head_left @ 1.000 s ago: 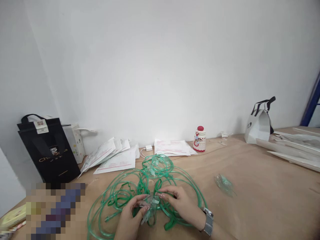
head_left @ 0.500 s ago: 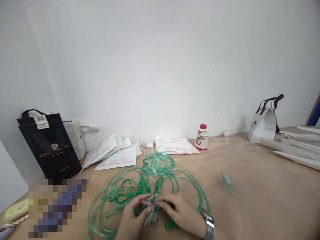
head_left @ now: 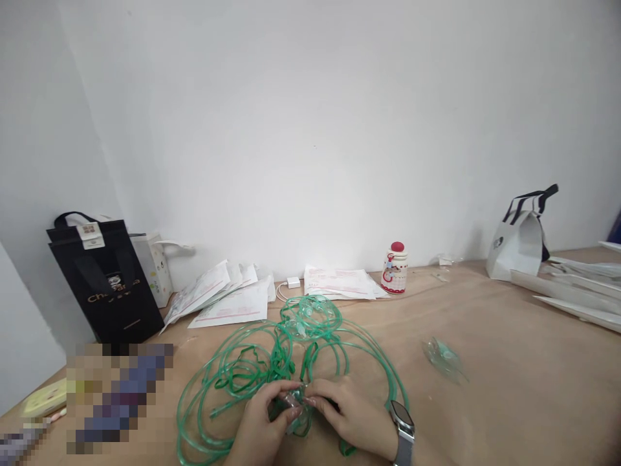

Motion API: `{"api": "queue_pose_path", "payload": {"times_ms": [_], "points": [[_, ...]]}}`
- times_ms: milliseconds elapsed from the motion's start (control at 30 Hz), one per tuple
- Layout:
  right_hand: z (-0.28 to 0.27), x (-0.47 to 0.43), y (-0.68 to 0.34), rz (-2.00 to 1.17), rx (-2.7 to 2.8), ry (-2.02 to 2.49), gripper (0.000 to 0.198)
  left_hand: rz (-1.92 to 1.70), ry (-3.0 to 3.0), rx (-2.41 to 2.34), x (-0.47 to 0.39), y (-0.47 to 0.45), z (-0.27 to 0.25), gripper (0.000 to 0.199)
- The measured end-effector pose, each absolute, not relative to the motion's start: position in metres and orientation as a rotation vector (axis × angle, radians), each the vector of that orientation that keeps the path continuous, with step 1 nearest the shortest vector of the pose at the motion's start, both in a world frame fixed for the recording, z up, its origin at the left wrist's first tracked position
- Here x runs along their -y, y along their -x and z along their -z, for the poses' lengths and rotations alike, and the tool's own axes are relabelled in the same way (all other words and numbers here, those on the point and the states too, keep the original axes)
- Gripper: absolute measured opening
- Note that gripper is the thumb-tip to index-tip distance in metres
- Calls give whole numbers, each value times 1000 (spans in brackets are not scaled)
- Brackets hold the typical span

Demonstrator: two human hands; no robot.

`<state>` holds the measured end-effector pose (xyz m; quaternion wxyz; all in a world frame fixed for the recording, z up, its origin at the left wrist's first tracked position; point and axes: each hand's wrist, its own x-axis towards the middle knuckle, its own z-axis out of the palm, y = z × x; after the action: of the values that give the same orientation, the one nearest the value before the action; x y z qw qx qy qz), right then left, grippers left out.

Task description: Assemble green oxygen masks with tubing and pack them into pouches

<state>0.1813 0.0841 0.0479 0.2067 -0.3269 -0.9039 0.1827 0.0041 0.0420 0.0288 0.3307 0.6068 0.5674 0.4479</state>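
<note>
Plastic mask (head_left: 295, 393), clear, is pinched between the fingertips of the left hand (head_left: 262, 419) and right hand (head_left: 345, 414) at the table's (head_left: 490, 401) near side. Green tubes (head_left: 187, 395) lie coiled behind and beside both hands; a bottle (head_left: 394, 272) stands farther back.
</note>
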Motion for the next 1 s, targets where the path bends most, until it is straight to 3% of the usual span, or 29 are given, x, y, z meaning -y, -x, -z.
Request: {"api": "queue_pose_path", "payload": {"times_ms": [367, 733, 1000], "points": [[-47, -87, -181, -437, 2477, 968, 26, -1192, -1534, -1496, -41, -6, -30, 27], [-45, -83, -180, -162, 2639, 993, 23, -1166, -1471, -1439, -44, -6, -21, 30], [-45, -81, -176, -133, 2612, 1031, 22, -1221, -1380, -1374, -44, -8, -20, 67]]}}
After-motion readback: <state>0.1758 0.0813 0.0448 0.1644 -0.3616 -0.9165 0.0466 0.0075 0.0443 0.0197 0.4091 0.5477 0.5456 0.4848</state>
